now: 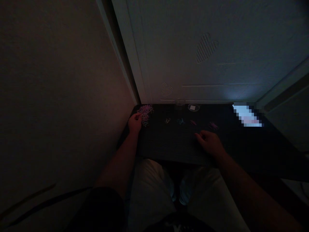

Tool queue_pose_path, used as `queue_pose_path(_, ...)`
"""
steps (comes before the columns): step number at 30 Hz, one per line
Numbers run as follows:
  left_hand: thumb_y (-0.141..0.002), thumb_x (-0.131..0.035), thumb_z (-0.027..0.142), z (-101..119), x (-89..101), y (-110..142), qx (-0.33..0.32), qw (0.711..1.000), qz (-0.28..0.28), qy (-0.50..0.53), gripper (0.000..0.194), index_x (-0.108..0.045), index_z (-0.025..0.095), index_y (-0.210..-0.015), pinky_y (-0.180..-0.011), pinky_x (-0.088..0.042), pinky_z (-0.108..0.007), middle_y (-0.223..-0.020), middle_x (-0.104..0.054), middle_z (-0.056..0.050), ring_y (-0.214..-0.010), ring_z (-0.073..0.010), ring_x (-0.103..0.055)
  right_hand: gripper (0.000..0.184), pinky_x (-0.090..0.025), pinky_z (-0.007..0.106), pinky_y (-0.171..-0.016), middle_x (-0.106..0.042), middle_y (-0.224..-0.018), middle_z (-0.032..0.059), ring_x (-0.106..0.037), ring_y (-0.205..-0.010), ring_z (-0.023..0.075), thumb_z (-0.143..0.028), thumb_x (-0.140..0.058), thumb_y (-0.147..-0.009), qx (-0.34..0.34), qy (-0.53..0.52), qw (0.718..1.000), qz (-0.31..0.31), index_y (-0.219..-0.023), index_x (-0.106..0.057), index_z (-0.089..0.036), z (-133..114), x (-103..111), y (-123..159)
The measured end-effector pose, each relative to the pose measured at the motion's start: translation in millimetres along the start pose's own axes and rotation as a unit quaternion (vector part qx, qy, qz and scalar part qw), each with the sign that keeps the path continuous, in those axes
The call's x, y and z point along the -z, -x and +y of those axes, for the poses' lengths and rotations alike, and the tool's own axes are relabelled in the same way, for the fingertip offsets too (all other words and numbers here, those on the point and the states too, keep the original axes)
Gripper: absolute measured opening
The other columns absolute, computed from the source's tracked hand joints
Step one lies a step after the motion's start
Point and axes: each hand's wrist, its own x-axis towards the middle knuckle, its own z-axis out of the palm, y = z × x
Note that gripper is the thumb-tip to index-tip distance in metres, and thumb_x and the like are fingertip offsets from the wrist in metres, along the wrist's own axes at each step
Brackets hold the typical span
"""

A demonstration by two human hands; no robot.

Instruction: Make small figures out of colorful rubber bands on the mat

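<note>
A tangled pile of small pink, purple and pale bands (146,111), too dim to tell exactly, lies at the table's far left corner. My left hand (135,122) is at its near-left edge, with thumb and fingers pinched together. Whatever is between those fingertips is too small and dark to make out. My right hand (210,141) rests on the dark table (166,141) with its fingers curled in, and nothing shows in it. Small groups lie in a row: pale bands (167,120), bluish bands (180,121), a few pink bands (193,122) and more pink bands (213,125).
Behind the row stand a clear container (180,103) and a round clear lid-like piece (193,107) with a white label. A lit screen (247,114), blurred out, is at the far right. A white panel with hearts (207,48) rises behind the table; a wall (72,80) borders the left.
</note>
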Motion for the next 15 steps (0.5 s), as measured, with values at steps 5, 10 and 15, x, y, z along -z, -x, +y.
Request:
queue_pose_path(5,-0.075,-0.054,0.023,-1,-0.1,0,-0.014,0.999,-0.012,-0.026,0.029,-0.067,0.016,-0.1,-0.079,-0.048,-0.032,-0.089,-0.067,-0.006,-0.08,-0.0182,-0.061,0.038,-0.028,0.025,-0.047,-0.05,-0.05,-0.0001,-0.044,-0.047,0.012,-0.049,-0.045,-0.078,-0.016,-0.011,1.0,0.003,-0.054,-0.046,-0.02,1,-1,-2)
queue_pose_path(10,-0.071,-0.051,0.015,-3,9.6,7,-0.05,0.998,0.007,-0.045,0.032,-0.065,0.016,-0.1,-0.085,-0.046,-0.032,-0.098,-0.062,-0.007,-0.088,-0.0178,-0.057,0.037,-0.028,0.025,-0.049,-0.05,-0.051,0.0002,-0.045,-0.048,0.0121,-0.048,-0.044,-0.079,-0.003,-0.009,1.0,0.012,-0.054,-0.045,-0.02,0,-1,-2)
queue_pose_path(15,-0.068,-0.062,0.026,2,17.8,27,-0.141,0.974,-0.086,-0.152,0.029,-0.066,0.02,-0.096,-0.09,-0.042,-0.037,-0.094,-0.06,-0.008,-0.092,-0.0223,-0.054,0.036,-0.027,0.025,-0.048,-0.05,-0.051,0.0,-0.045,-0.049,0.0119,-0.047,-0.044,-0.079,-0.002,-0.011,1.0,0.01,-0.056,-0.046,-0.019,-2,0,-1)
